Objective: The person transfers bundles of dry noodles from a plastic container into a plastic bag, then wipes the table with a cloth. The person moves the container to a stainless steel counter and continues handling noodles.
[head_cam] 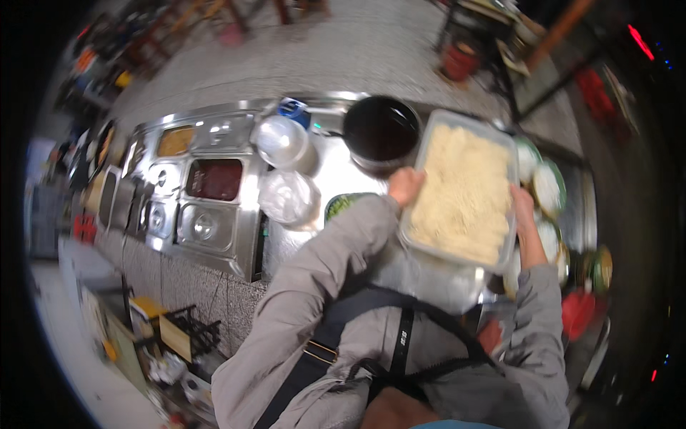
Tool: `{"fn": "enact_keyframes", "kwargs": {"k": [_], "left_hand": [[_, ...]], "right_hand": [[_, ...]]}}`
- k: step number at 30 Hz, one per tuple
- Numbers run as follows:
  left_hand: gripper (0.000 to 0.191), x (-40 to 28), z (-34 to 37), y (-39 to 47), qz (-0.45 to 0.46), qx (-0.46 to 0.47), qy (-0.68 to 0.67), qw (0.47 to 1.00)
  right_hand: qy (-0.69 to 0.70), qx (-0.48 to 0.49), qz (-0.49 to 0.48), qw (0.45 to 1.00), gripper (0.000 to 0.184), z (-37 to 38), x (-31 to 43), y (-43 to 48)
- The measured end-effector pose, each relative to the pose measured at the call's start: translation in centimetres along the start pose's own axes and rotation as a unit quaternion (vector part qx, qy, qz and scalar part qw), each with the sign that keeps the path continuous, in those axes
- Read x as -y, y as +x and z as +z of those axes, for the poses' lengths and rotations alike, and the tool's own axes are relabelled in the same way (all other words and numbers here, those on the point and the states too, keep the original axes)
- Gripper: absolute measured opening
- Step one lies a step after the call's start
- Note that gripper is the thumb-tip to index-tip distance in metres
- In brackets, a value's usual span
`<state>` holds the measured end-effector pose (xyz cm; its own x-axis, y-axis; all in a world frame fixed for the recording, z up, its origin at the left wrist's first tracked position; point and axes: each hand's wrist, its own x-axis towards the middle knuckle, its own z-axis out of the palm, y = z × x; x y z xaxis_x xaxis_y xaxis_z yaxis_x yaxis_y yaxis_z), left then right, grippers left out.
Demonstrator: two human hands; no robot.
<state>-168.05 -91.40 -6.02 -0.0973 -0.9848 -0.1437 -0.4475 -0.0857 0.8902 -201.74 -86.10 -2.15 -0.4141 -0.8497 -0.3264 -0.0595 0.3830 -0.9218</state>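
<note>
Between my two hands is a rectangular clear plastic tub (411, 239), filled with a pale yellow, lumpy foodstuff (463, 190) that I cannot identify. My left hand (405, 186) grips the tub's left side, and my right hand (523, 209) its right side. The tub is above a stainless steel counter (289, 252). Just left of it stands a deep dark pot (381, 131). Chopped greens (340, 205) in a container show partly behind my left sleeve. Several round tubs with white contents (547, 187) sit to the right, partly hidden by my right arm.
To the left, steel food wells hold lidded pans (205, 225), a pan of dark red contents (215, 179) and a pan of yellowish-brown food (176, 141). Two whitish round containers (282, 141) stand beside them. A red bucket (460, 60) is on the floor beyond the counter.
</note>
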Motion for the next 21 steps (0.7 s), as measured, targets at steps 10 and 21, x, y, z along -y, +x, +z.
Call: {"fn": "enact_keyframes", "kwargs": {"k": [10, 21], "left_hand": [[0.051, 0.5, 4.3, 4.1, -0.121, -0.020, -0.001, 0.992], [0.043, 2.1, 6.5, 5.0, -0.123, -0.100, -0.004, 0.987]], "right_hand": [[-0.031, 0.049, 0.050, 0.997, 0.039, 0.6, -7.2, 15.6], [0.121, 0.166, 0.034, 0.978, 0.044, 2.0, -4.5, 18.0]]}}
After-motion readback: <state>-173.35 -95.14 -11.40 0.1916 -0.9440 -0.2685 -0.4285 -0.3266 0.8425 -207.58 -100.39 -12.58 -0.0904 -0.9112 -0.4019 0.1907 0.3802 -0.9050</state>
